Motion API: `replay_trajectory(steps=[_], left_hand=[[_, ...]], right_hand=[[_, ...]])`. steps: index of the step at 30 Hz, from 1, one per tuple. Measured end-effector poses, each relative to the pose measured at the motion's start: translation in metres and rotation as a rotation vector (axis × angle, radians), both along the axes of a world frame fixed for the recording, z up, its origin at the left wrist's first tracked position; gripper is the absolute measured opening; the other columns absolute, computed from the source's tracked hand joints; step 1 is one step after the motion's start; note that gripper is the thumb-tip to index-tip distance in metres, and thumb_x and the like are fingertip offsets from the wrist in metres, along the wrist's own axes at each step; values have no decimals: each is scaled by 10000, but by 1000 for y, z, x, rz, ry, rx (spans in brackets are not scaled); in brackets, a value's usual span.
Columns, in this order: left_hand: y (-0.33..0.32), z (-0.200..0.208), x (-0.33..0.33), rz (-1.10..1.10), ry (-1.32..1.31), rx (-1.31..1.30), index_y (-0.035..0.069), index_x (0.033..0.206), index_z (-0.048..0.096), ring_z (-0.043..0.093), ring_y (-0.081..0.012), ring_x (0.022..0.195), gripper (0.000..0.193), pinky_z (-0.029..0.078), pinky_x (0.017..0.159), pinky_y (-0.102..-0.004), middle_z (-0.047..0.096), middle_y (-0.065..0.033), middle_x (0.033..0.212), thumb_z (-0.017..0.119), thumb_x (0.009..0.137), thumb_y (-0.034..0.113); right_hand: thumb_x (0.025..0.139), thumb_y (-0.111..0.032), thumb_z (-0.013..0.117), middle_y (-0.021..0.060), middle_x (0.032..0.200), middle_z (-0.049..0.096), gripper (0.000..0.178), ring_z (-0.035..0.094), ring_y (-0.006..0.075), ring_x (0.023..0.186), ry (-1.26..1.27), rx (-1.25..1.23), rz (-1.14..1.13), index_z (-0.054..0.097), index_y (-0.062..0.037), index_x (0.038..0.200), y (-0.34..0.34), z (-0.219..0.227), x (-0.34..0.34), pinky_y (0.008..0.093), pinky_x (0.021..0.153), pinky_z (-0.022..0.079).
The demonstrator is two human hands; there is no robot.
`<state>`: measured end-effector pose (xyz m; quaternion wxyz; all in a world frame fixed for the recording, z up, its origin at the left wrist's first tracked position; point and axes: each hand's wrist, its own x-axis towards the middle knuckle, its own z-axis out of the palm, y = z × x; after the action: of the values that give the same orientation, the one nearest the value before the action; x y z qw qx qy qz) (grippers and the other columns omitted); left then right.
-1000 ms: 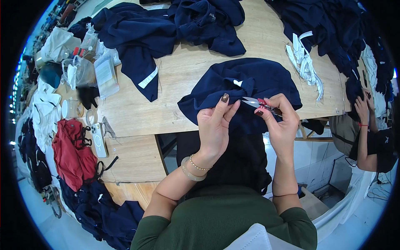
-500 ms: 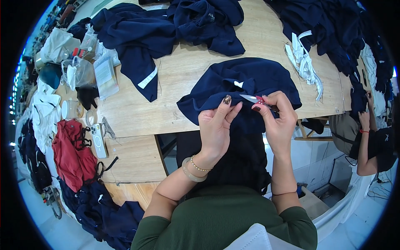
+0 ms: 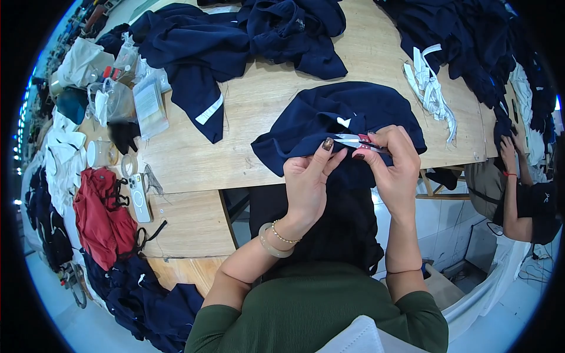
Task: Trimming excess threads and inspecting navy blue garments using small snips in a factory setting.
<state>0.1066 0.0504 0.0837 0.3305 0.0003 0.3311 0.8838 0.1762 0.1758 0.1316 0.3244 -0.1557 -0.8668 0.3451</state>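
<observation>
A navy garment [image 3: 376, 106] is bunched at the front edge of the table, with a small white piece [image 3: 343, 122] showing among its folds. My left hand [image 3: 307, 179] pinches the garment's near edge between thumb and fingers. In my right hand [image 3: 395, 167] is a small pair of thread snips [image 3: 353, 140] with red on the handle. Their blades point left over the cloth, the tips close beside my left thumb. Part of the handle is hidden by my right fingers.
White strips [image 3: 432, 94] lie right of the garment. More navy garments [image 3: 206, 47] cover the far side. At left are a phone [image 3: 139, 197], a red bag [image 3: 103, 217], a clear jar [image 3: 101, 154] and plastic bags. A co-worker [image 3: 518, 188] handles dark cloth at right.
The snips have moved slightly left, nearer my left thumb, and their blades have turned flatter. My left hand has shifted a little right. The co-worker's hands have moved on the cloth.
</observation>
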Motion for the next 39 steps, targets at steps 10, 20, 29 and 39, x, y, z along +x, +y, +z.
replay_trajectory(steps=[10,20,29,39], left_hand=[[-4,-12,26,-268,-25,-160,-55,1075,652,669,-189,928,235,536,906,-324,675,-123,1070,586,963,140],[-51,-3,-7,-304,1018,-820,11,912,632,616,-181,671,70,480,586,-301,621,-107,804,593,861,39],[-68,-19,-31,-160,809,-1116,27,842,505,490,-122,558,268,392,490,-281,540,-28,692,724,858,181],[-51,-35,-25,-113,-482,3,19,1314,474,539,-200,1168,621,437,1033,-374,552,-100,1297,380,988,540]], right_hand=[[867,-56,698,-9,871,505,217,487,45,750,202,-671,-54,528,-18,997,3,-8,-1,170,671,421],[917,-105,656,-56,672,273,366,247,37,636,24,-500,-225,360,-61,707,20,-36,7,202,534,218],[726,-202,773,90,954,595,424,569,275,950,-311,234,-112,587,-57,1077,-1,-66,-41,373,789,430],[685,80,697,71,669,468,146,454,182,633,31,-116,221,621,32,800,24,-22,-3,276,571,351]])
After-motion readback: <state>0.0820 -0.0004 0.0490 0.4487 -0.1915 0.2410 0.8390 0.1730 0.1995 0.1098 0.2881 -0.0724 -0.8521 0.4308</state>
